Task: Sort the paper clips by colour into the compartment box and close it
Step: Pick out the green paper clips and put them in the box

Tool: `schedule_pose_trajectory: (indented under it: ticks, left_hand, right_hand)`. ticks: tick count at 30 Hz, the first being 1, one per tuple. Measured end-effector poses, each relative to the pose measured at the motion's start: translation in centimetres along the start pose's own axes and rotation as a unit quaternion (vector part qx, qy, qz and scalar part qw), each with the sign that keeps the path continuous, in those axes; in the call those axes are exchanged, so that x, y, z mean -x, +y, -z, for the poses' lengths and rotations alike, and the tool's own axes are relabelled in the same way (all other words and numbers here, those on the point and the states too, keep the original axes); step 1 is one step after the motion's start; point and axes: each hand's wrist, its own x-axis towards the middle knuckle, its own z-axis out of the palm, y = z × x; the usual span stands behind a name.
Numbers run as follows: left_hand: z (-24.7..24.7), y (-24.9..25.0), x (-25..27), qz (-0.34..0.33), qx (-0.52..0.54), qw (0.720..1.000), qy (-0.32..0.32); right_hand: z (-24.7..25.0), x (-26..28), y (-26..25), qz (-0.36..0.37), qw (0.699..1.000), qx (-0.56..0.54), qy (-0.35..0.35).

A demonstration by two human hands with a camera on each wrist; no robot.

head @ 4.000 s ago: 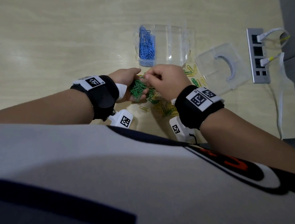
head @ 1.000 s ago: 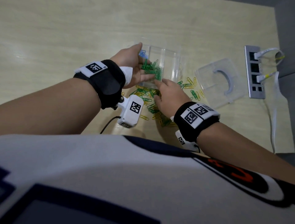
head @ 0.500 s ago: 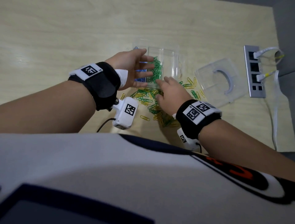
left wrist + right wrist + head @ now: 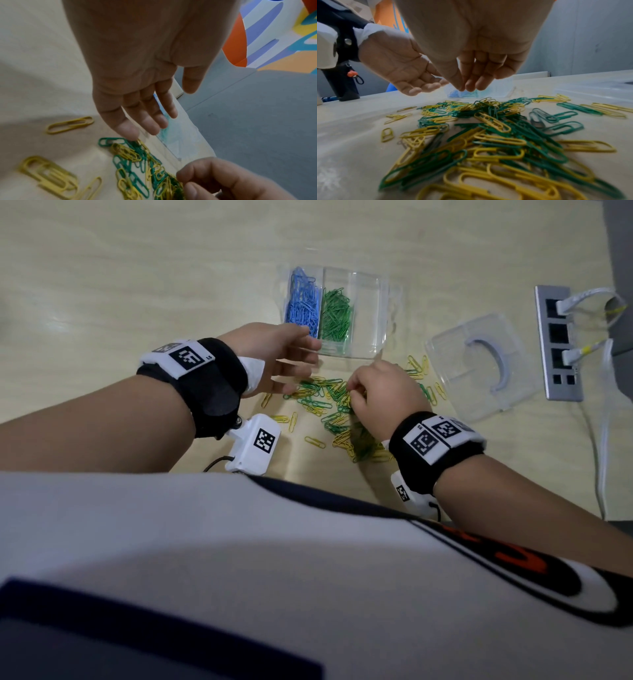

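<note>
The clear compartment box (image 4: 383, 302) stands open at the back, with blue paper clips (image 4: 303, 302) in its left compartment and green paper clips (image 4: 335, 316) in the middle one. Its right compartment holds nothing. A mixed pile of green and yellow clips (image 4: 322, 405) (image 4: 488, 128) (image 4: 137, 162) lies on the table in front of it. My left hand (image 4: 291, 361) (image 4: 150, 121) (image 4: 419, 86) hovers empty with straight fingers beside the box's near left corner. My right hand (image 4: 352, 397) (image 4: 464, 87) reaches down onto the pile with thumb and fingertips drawn together. I cannot see whether a clip is between them.
The box's clear lid (image 4: 479, 368) lies flat to the right of the pile. Further right, a grey socket strip (image 4: 558, 344) with white cables sits near the table's right edge. A few stray yellow clips (image 4: 315, 441) lie towards me.
My left hand carried a bunch of green clips to the box, dropped them into the middle compartment and has drawn back empty. The right hand stayed on the pile.
</note>
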Motion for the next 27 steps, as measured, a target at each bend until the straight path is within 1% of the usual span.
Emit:
schedule_pose_trajectory:
  ticks: [5, 8, 10, 17, 19, 21, 24, 25, 27]
  left_hand:
    - [0.2, -1.6, 0.2, 0.037, -0.009, 0.999, 0.001]
    - [-0.1, -2.3, 0.3, 0.056, -0.016, 0.998, -0.005]
    - [-0.4, -2.7, 0.4, 0.062, -0.017, 0.998, -0.010]
    - [-1.2, -3.0, 0.3, 0.072, -0.025, 0.997, -0.016]
    - [-1.4, -2.8, 0.3, 0.071, -0.029, 0.997, -0.017]
    - [-1.5, -2.7, 0.3, 0.071, -0.030, 0.997, -0.016]
    - [-1.5, -2.8, 0.2, 0.075, -0.032, 0.997, -0.016]
    - [-1.5, -2.8, 0.1, 0.076, -0.032, 0.996, -0.015]
    - [-1.5, -3.0, 0.1, 0.080, -0.033, 0.996, -0.016]
  right_hand:
    - [-1.2, -0.9, -0.3, 0.016, 0.997, 0.045, -0.065]
    - [-1.4, -1.2, 0.0, 0.019, 0.997, 0.056, -0.054]
    - [-1.2, -1.2, 0.2, 0.008, 0.998, 0.046, -0.043]
    - [-0.1, -0.9, 1.0, -0.059, 0.996, -0.061, 0.007]
    - [0.1, -0.9, 1.4, -0.073, 0.996, -0.053, 0.016]
    - [0.0, -0.9, 1.7, -0.081, 0.996, -0.017, 0.016]
    - [-0.1, -0.9, 1.5, -0.062, 0.997, 0.024, 0.025]
    - [-0.3, -0.8, 1.2, -0.045, 0.998, 0.028, 0.021]
    - [-0.6, -0.9, 0.4, -0.010, 0.999, 0.046, -0.010]
